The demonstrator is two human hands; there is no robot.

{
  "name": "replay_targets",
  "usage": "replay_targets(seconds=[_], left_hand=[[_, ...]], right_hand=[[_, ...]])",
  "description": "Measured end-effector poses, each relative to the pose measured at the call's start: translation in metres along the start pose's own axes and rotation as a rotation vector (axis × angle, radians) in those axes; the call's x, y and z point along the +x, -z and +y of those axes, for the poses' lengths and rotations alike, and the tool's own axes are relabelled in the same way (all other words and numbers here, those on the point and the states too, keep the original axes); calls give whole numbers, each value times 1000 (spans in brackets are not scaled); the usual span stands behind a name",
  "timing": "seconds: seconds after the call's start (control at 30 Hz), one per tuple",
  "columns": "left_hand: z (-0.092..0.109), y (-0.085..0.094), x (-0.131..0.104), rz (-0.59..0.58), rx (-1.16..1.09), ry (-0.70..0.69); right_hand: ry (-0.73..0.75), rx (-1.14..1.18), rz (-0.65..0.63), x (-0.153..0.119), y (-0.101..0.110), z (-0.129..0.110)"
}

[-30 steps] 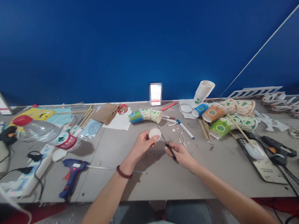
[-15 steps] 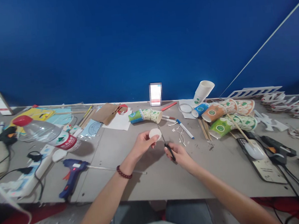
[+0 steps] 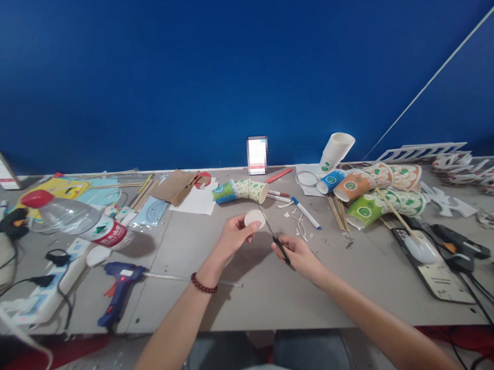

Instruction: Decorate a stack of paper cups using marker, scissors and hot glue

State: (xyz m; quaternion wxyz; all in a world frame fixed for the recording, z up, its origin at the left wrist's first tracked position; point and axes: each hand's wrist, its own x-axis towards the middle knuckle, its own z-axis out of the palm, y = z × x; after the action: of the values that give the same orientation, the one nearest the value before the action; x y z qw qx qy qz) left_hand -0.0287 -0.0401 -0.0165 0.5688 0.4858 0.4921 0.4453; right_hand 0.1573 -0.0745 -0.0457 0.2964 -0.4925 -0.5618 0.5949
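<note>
Between the thumb and fingers of my left hand (image 3: 237, 236) is a small round white disc (image 3: 254, 219). Black-handled scissors (image 3: 283, 250) are gripped in my right hand (image 3: 295, 253), their blades pointing up and left beside the disc's right edge. Whether the blades touch the disc is too small to tell. Just beyond the hands lies a curved row of joined green and blue paper cups (image 3: 239, 191). White paper scraps (image 3: 301, 226) and a blue-capped marker (image 3: 306, 213) lie beyond my right hand.
A blue glue gun (image 3: 121, 287), a large bottle (image 3: 82, 220) and a power strip (image 3: 60, 285) stand or lie left. Joined paper cups (image 3: 368, 186), a cup stack (image 3: 336, 151), a mouse (image 3: 420, 248) and a black glue gun (image 3: 458, 246) are right. A phone (image 3: 257, 155) stands at the back.
The disc and my left hand have shifted slightly left and up. The scissors' handles look closer together, and the blades are at a slightly different angle.
</note>
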Motion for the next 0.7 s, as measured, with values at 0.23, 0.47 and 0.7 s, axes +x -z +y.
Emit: replay_targets(seconds=[0.23,0.47,0.7], left_hand=[[-3,3,3,49,-56,-15],[-4,5,5,91,-114,-52],[-1,0,3,37,-78,-25]], right_hand=[[-4,-36,14,0,-1,1],[-33,-35,17,0,-3,-1],[4,-12,1,3,-4,7]])
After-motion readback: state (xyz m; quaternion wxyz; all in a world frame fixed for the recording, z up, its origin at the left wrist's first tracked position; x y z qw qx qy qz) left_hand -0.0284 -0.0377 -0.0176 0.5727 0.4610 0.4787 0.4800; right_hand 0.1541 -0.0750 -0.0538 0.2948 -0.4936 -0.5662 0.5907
